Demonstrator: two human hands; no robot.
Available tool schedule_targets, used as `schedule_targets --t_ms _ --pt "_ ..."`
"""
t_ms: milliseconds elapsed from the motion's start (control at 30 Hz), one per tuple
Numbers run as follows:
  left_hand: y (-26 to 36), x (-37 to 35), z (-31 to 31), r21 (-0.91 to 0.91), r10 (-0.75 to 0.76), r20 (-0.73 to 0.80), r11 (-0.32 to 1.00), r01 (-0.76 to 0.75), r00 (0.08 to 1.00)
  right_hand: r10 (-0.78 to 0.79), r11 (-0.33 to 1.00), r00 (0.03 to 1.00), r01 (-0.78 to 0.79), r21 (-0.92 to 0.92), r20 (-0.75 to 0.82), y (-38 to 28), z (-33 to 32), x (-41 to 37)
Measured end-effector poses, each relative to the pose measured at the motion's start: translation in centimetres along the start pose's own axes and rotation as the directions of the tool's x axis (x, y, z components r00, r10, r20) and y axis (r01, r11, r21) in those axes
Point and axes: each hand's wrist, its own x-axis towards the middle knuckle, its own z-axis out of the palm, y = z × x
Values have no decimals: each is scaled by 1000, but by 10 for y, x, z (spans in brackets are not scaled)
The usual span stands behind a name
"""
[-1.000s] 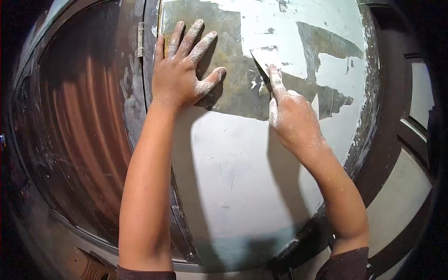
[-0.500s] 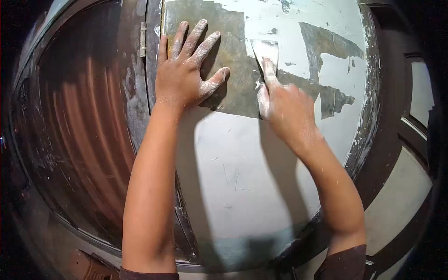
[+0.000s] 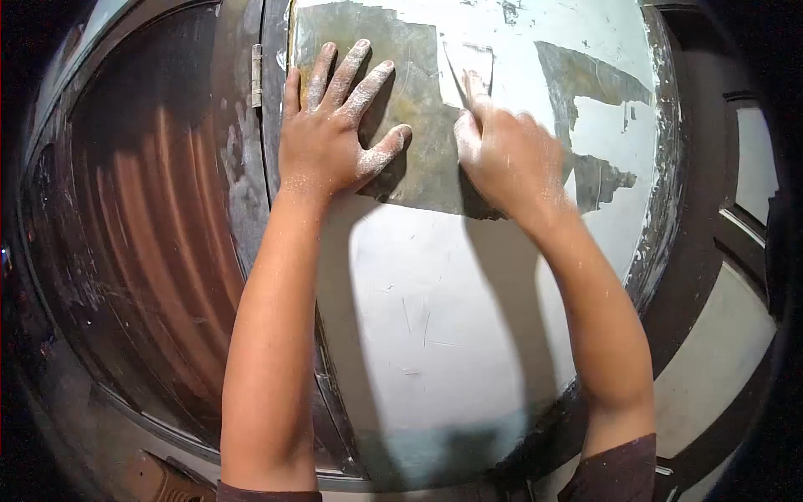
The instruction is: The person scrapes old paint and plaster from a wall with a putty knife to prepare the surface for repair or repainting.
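My left hand (image 3: 335, 134) lies flat with fingers spread on a bare grey-brown patch (image 3: 418, 159) of the door panel. White dust coats its fingers and thumb. My right hand (image 3: 512, 151) is wrapped round a scraper (image 3: 478, 60), with its index finger stretched along the blade. The blade rests on the white coating (image 3: 523, 75) in the upper part of the panel, right of the bare patch. The scraper's handle is hidden in the palm. Below both hands, a white area (image 3: 427, 309) of the panel carries a few scratches and the arms' shadows.
A metal hinge (image 3: 257, 77) sits on the panel's left edge. Left of it is a dark frame with a reddish-brown pleated curtain (image 3: 159, 243). The worn, paint-flecked right edge (image 3: 661, 167) borders a dark door with pale panels (image 3: 711, 360). A brown object (image 3: 159, 478) lies low at left.
My right hand has pushed the scraper upward over the white coating, and its wrist has risen with it. The left hand stays in nearly the same place.
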Motion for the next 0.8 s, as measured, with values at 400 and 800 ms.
schedule_targets --t_ms 400,800 --pt "0 -1 -2 3 3 33 1000 -4 999 -35 999 995 35 2 -92 19 20 -6" --pt "2 0 -4 12 0 37 1000 -1 999 -78 996 995 75 -38 -69 16 31 -40"
